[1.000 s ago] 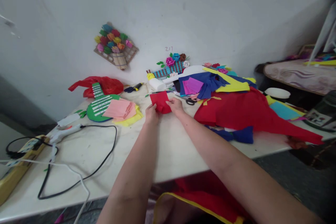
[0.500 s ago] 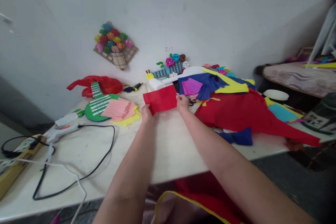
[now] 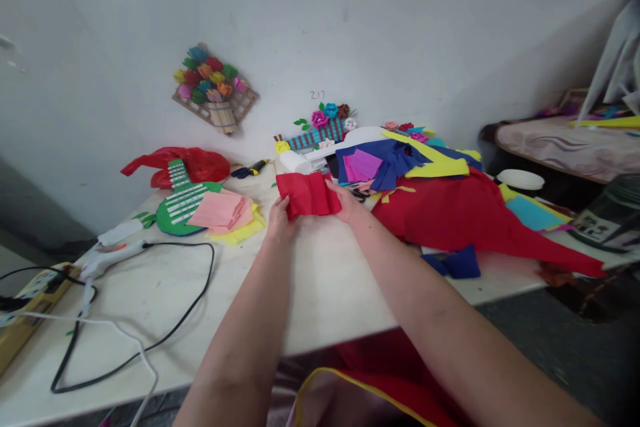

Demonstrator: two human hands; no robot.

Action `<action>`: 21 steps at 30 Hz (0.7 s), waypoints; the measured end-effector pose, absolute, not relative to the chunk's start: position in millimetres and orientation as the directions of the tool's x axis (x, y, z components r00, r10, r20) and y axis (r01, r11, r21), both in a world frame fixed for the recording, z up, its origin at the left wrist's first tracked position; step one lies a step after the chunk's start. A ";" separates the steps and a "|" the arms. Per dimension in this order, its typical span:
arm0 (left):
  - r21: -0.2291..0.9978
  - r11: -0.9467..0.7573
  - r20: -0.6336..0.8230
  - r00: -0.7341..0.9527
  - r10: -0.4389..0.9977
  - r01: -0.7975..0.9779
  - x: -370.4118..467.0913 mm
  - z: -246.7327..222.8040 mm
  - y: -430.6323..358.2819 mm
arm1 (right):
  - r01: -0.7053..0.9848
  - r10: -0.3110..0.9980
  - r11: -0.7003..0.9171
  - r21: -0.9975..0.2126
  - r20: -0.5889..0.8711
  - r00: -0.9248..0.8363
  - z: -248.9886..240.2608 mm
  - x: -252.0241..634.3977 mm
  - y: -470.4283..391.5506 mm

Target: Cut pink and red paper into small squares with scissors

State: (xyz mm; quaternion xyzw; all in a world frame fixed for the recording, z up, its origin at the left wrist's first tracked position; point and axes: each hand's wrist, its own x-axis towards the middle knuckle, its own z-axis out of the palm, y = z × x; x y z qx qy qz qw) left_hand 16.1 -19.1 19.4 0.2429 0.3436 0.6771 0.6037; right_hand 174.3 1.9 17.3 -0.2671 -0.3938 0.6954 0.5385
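Between my two hands a piece of red cloth (image 3: 306, 195) is held up just above the white table. It shows upright creases toward its right side. My left hand (image 3: 281, 215) grips its lower left corner, thumb in front. At the right edge my right hand (image 3: 346, 201) is closed on it, with some fingers hidden behind. A pile of larger red cloth (image 3: 445, 210) lies right of my right hand. Left of my left hand are pink squares (image 3: 223, 205) on yellow ones (image 3: 245, 227), partly over a green guitar-shaped craft (image 3: 167, 213).
A glue gun (image 3: 115, 257) with a looping black cord (image 3: 203, 287) lies on the left, beside a power strip (image 3: 37, 310). Pliers (image 3: 250, 169) rest near the wall. Blue cloth (image 3: 395, 153) and purple squares (image 3: 363, 165) are heaped behind. At the right stands a glass jar (image 3: 613, 217).
The red cloth was stretched flat and now has folds on its right part. My hands have come slightly nearer each other, and the view has shifted a little.
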 end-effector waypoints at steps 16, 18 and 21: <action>0.620 0.046 -0.262 -0.151 0.953 -0.783 12.5 24.4 -14.3 | -0.429 0.992 -0.046 -0.902 -0.091 0.083 2.7 173.1 22.4; 0.603 0.097 -0.216 -0.045 0.975 -0.792 12.7 25.0 -16.4 | -0.420 0.992 -0.027 -0.907 -0.076 0.101 3.3 171.8 23.4; 0.611 0.132 -0.165 0.037 0.986 -0.781 13.4 24.6 -19.1 | -0.481 0.998 -0.016 -0.877 -0.046 0.050 7.1 169.9 22.5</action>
